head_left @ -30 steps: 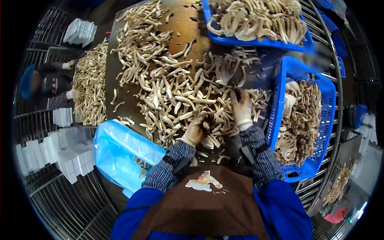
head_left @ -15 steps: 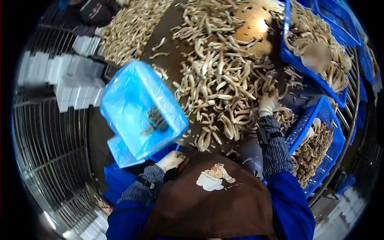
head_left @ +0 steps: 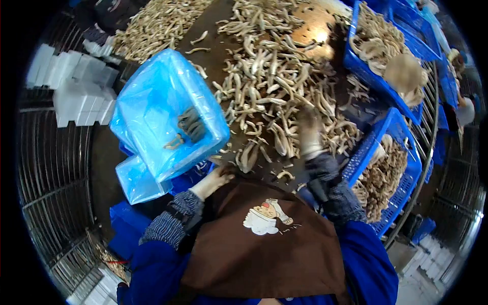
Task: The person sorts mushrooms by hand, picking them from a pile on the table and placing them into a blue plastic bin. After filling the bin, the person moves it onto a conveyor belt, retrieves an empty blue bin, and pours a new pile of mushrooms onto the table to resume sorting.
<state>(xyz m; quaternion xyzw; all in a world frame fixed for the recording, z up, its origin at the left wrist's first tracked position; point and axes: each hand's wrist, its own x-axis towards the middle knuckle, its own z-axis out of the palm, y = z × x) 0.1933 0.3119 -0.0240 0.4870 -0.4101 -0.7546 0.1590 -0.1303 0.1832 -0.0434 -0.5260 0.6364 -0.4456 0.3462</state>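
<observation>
Pale elongated mushrooms (head_left: 274, 84) lie in a loose heap over the dark table. My right hand (head_left: 311, 133), gloved and smeared by motion, is over the near right part of the heap; its fingers are too blurred to read. My left hand (head_left: 217, 181), also gloved, is at the table's near edge by the brown apron, fingers curled in around something I cannot make out. Left of the heap stands a container lined with a blue plastic bag (head_left: 157, 112), with a small bunch of mushrooms (head_left: 190, 124) inside.
Blue crates (head_left: 376, 168) of mushrooms stand at the right, one near and one farther back. White foam boxes (head_left: 81, 96) are stacked at the left. Another person's dark sleeve (head_left: 96, 33) shows at the upper left beside a second mushroom heap (head_left: 157, 25). Metal racks flank both sides.
My right hand has moved left across the heap, away from the right crates. My left hand has shifted slightly toward the mushrooms. The whole view has shifted a little.
</observation>
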